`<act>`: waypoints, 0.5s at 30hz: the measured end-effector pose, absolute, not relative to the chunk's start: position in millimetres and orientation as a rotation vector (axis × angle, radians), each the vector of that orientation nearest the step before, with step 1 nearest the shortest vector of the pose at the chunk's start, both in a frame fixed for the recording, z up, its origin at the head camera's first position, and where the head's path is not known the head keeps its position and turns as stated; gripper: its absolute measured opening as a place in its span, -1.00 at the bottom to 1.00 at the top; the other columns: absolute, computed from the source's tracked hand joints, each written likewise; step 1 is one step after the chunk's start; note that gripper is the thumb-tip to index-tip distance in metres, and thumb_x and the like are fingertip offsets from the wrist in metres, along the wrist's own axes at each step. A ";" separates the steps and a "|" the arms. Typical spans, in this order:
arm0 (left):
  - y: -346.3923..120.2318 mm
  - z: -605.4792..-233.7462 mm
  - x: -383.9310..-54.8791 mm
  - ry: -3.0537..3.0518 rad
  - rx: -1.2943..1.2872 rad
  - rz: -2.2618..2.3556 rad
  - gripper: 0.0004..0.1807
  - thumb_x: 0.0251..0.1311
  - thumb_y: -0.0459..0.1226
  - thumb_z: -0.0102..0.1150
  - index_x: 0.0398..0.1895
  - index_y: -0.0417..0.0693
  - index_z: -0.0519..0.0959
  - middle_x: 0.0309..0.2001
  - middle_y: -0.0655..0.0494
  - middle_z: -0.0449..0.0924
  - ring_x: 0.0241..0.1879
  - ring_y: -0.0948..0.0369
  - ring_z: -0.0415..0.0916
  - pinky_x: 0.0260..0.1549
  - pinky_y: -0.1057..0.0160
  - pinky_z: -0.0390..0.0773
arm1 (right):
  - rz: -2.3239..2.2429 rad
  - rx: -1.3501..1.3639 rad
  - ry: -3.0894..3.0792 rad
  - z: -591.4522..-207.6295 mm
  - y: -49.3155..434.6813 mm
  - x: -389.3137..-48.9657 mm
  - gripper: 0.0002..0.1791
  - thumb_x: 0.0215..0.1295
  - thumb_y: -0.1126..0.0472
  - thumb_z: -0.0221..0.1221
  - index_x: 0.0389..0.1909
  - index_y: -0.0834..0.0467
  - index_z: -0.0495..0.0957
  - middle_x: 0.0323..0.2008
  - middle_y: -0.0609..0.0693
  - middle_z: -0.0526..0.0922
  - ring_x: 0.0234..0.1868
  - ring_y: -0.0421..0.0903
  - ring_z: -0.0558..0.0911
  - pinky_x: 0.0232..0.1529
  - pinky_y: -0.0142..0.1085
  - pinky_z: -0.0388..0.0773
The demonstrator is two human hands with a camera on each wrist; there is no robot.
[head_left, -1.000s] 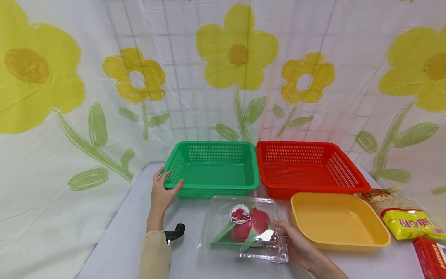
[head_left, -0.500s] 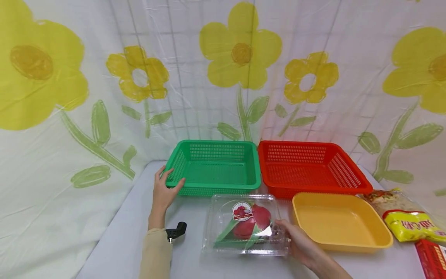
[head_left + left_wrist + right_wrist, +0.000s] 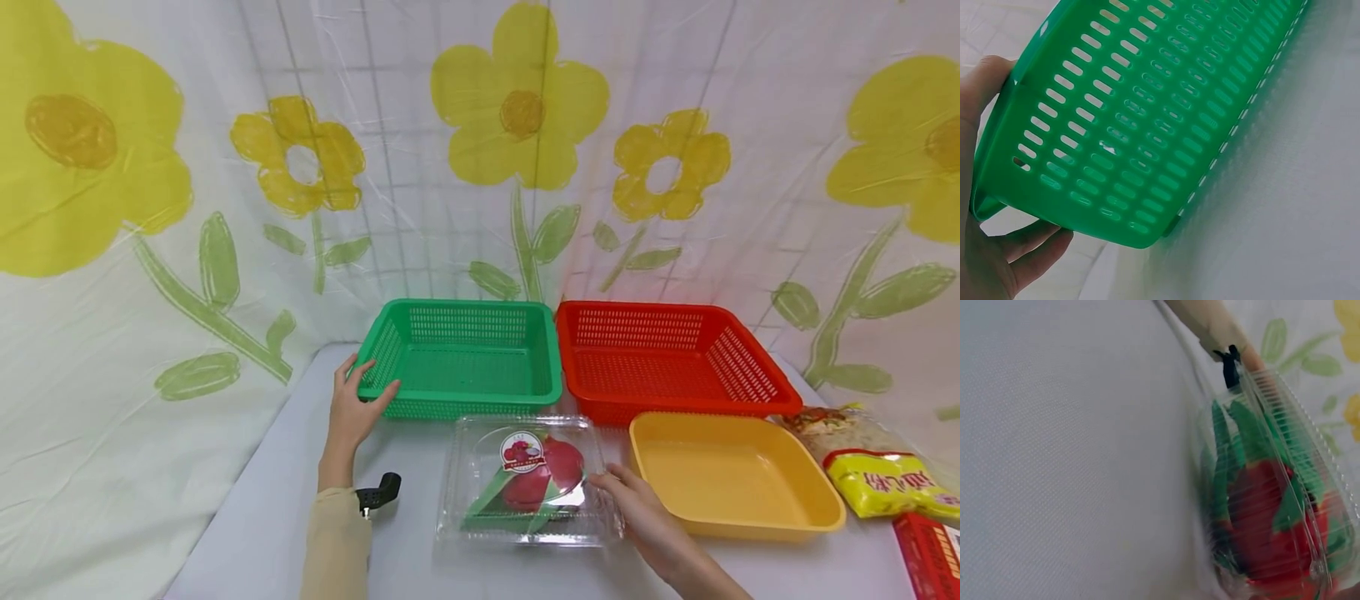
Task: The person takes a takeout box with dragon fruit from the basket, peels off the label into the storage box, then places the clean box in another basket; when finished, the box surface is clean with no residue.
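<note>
My left hand (image 3: 354, 417) grips the near left corner of the green basket (image 3: 457, 412). In the left wrist view, thumb and fingers lie on opposite sides of the rim of that slotted basket (image 3: 1141, 119). My right hand (image 3: 645, 521) holds the right edge of a clear plastic clamshell box (image 3: 468, 442) lying in front of the basket. Through the lid show red and green contents (image 3: 562, 464) resembling a dragon fruit, below a round label (image 3: 522, 451). The right wrist view is blurred; it shows the box (image 3: 1272, 506) close up, with the right hand mostly out of frame.
A red basket (image 3: 675, 408) stands right of the green one. A yellow tray (image 3: 731, 527) lies before it. Farther right are a yellow-and-clear food bag (image 3: 877, 479) and a red box (image 3: 926, 554). A flowered cloth (image 3: 420, 208) hangs behind the white table (image 3: 405, 550).
The clamshell box has turned slightly to lie straighter, with its near edge farther from me. My right fingers have shifted a little on its right edge. My left hand has stayed at the basket corner.
</note>
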State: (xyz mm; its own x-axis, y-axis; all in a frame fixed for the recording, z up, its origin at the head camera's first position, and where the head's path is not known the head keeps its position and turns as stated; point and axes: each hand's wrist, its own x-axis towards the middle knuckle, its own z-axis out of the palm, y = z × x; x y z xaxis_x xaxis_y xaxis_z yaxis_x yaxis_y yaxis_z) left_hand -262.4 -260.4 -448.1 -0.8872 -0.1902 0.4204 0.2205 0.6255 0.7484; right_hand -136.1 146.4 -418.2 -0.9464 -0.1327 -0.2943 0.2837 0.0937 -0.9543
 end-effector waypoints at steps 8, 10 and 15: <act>-260.2 -444.6 -264.4 -2.430 -0.016 -1.126 -0.25 0.18 0.07 0.29 0.34 -0.14 0.40 0.50 -0.15 -0.01 0.45 -0.20 -0.01 0.24 -0.32 0.20 | -1.801 0.215 2.258 -413.1 143.2 -139.3 -0.15 0.40 -0.01 0.05 0.46 0.41 -0.06 0.39 0.51 0.08 0.39 0.43 0.13 0.29 0.37 0.07; -259.5 -442.0 -263.2 -2.433 0.002 -1.075 -0.25 0.15 0.09 0.30 0.33 -0.13 0.42 0.50 -0.16 0.00 0.45 -0.22 -0.05 0.23 -0.34 0.18 | -1.797 0.204 2.302 -412.9 141.7 -141.2 -0.16 0.39 -0.01 0.07 0.46 0.41 -0.02 0.37 0.51 0.12 0.37 0.41 0.18 0.30 0.32 0.14; -252.3 -426.1 -259.9 -2.374 -0.054 -0.963 -0.27 0.11 0.03 0.34 0.30 -0.13 0.46 0.49 -0.18 0.03 0.44 -0.24 -0.09 0.24 -0.36 0.11 | -1.812 0.176 2.397 -413.6 136.7 -143.6 -0.16 0.34 0.04 0.13 0.44 0.43 0.02 0.34 0.52 0.18 0.32 0.41 0.26 0.26 0.24 0.28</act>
